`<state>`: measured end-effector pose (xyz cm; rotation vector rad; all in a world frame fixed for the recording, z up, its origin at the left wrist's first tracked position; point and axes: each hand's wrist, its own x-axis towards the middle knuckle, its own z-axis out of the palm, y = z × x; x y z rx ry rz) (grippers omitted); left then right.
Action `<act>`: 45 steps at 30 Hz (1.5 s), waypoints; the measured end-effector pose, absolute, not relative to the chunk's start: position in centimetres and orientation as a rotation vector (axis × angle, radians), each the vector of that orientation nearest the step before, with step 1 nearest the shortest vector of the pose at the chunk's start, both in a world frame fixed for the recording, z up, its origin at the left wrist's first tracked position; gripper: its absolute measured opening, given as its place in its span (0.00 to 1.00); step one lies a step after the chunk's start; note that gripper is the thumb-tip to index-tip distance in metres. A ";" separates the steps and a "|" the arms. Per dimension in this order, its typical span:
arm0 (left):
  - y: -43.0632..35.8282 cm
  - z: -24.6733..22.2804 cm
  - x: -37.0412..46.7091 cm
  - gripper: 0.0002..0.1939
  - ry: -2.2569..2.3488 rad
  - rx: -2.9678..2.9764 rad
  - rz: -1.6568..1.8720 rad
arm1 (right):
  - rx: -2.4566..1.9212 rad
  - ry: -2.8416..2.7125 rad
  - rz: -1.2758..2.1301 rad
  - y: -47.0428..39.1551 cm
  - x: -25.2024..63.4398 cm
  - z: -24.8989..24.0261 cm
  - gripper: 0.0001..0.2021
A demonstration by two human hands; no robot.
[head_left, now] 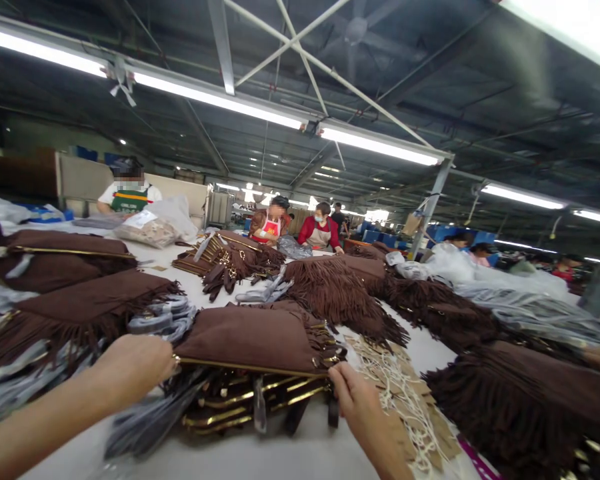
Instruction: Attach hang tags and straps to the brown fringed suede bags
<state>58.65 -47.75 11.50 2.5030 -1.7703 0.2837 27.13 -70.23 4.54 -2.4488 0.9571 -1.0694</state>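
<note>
A brown bag (253, 337) with a gold zipper along its near edge lies on top of a stack of similar bags (230, 403) on the white table. My left hand (135, 370) is closed on the bag's left corner, by a small metal ring. At its right corner, my right hand (353, 393) pinches the zipper end between thumb and fingers. Dark straps and a plastic-wrapped zipper pull hang below the near edge.
Fringed brown bags (330, 290) lie across the table (300, 450), with more at left (80, 300) and right (525, 400). Tan tags with white strings (400, 393) lie right of the stack. Plastic-wrapped straps (165, 320) sit behind my left hand. Several people are beyond.
</note>
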 end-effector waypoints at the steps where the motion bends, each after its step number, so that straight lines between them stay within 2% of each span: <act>1: -47.0 11.1 59.6 0.18 -1.769 2.572 0.302 | -2.418 0.903 -0.980 -69.6 27.1 4.2 0.19; 4: -45.7 10.4 60.9 0.19 -1.783 2.542 0.299 | -2.191 0.852 -0.734 -68.2 27.1 3.7 0.20; 8: -46.1 10.0 60.6 0.29 -1.808 2.319 0.153 | -1.867 0.896 -0.668 -68.0 28.1 4.7 0.24; 12: -47.5 8.6 60.4 0.30 -1.781 2.281 0.103 | -1.898 0.954 -0.644 -69.2 28.9 6.3 0.23; 15: -48.1 6.4 61.5 0.31 -1.718 2.288 0.063 | -2.012 1.143 -0.557 -70.8 26.7 6.7 0.19; 20: -47.8 3.5 63.9 0.33 -1.609 2.136 -0.165 | -2.233 1.706 -0.318 -73.0 19.9 5.3 0.06; 22: -48.0 4.1 63.3 0.32 -1.561 2.131 -0.189 | -2.291 1.852 -0.205 -73.3 18.5 4.5 0.01; 26: -49.3 7.3 59.8 0.33 -1.558 2.202 -0.205 | -2.389 1.948 -0.044 -73.9 18.5 3.3 0.13; 30: -50.1 9.3 57.4 0.35 -1.671 2.290 -0.213 | -2.488 1.884 0.041 -75.2 18.3 3.5 0.17; 34: -49.5 9.6 57.4 0.37 -1.752 2.340 -0.178 | -2.554 1.827 0.075 -76.1 17.0 4.2 0.15; 38: -49.0 10.5 57.0 0.35 -1.717 2.407 0.135 | -2.617 1.789 0.048 -75.4 16.8 4.4 0.08; 41: -49.1 11.1 56.0 0.33 -1.703 2.344 0.320 | -2.621 1.834 0.083 -74.1 17.7 3.9 0.11; 45: -49.2 11.2 55.2 0.30 -1.776 2.194 0.259 | -2.634 1.849 0.125 -72.7 18.7 3.1 0.11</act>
